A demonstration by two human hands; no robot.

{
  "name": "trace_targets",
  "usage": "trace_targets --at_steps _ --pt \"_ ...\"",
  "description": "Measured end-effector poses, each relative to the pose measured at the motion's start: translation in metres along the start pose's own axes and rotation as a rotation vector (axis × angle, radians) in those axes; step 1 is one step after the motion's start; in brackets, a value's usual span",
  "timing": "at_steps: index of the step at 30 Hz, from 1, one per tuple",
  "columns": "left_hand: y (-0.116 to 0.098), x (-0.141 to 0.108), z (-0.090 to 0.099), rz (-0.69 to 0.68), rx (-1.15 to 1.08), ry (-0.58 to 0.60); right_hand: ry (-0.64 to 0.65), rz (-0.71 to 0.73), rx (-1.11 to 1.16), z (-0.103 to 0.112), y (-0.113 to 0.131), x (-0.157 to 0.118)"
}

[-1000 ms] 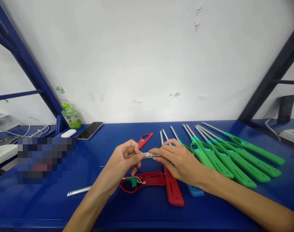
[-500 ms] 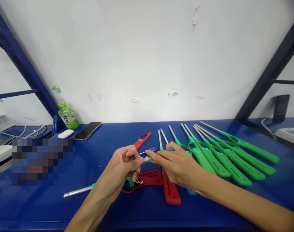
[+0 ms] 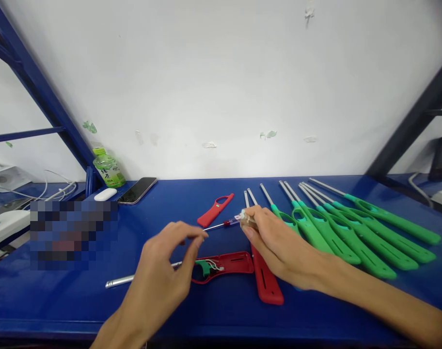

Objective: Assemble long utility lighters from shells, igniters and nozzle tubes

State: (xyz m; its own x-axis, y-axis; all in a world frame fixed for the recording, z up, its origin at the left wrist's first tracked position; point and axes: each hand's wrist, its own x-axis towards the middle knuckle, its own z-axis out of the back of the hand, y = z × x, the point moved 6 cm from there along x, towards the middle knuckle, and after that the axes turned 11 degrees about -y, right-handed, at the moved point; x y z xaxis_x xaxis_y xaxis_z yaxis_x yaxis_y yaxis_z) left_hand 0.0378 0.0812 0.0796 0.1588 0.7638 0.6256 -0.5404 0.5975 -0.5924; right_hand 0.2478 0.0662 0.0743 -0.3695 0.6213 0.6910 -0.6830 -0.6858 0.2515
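Your two hands are apart, with an opened red shell [image 3: 238,264] between them as the centre of the clock. At 2 o'clock, your right hand [image 3: 279,242] pinches a small clear part [image 3: 247,220], whitish end outward, presumably to leave that end exposed. At 9, your left hand [image 3: 166,265] brings thumb and forefinger close (whether anything sits between them cannot be told). The shell lies hollow side up, likely to keep its green trigger piece [image 3: 205,267] and white wires [image 3: 217,266] reachable; a metal barrel [image 3: 119,281] points towards 9. Near 12 lie a screwdriver [image 3: 231,222] and a loose red cover [image 3: 211,214], probably set down there to stay handy. Green lighters [image 3: 368,257] fan out around 2 to 3, perhaps to keep them aside. Half a second earlier, your hands met over the clear part; now the right holds it alone, the left has drawn away, and more of the cover shows.
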Motion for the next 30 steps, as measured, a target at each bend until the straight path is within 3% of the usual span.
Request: trace_targets --at_steps 2,5,9,12,16,22,26,30 --pt "0.007 -0.022 -0.002 -0.161 0.090 -0.001 0.067 -0.065 0.035 -0.005 0.003 0.001" --pt "0.018 -0.044 -0.006 -0.257 0.186 -0.013 0.178 -0.085 0.050 -0.015 0.009 0.009" --pt "0.021 -0.053 -0.007 -0.312 0.226 -0.052 0.406 -0.034 0.035 -0.033 0.016 0.022" --pt "0.025 -0.054 0.003 -0.292 0.276 -0.118 0.523 -0.006 0.005 -0.042 0.018 0.028" --pt "0.038 -0.053 0.022 -0.188 0.334 -0.129 0.554 0.023 0.016 -0.050 0.019 0.029" --pt "0.056 -0.054 0.033 -0.097 0.270 -0.007 0.556 0.075 0.016 -0.057 0.018 0.022" --pt "0.060 -0.054 0.031 -0.107 0.259 0.057 0.571 0.120 0.005 -0.058 0.020 0.019" --pt "0.052 -0.049 0.032 -0.168 0.250 0.026 0.562 0.186 -0.030 -0.059 0.023 0.019"
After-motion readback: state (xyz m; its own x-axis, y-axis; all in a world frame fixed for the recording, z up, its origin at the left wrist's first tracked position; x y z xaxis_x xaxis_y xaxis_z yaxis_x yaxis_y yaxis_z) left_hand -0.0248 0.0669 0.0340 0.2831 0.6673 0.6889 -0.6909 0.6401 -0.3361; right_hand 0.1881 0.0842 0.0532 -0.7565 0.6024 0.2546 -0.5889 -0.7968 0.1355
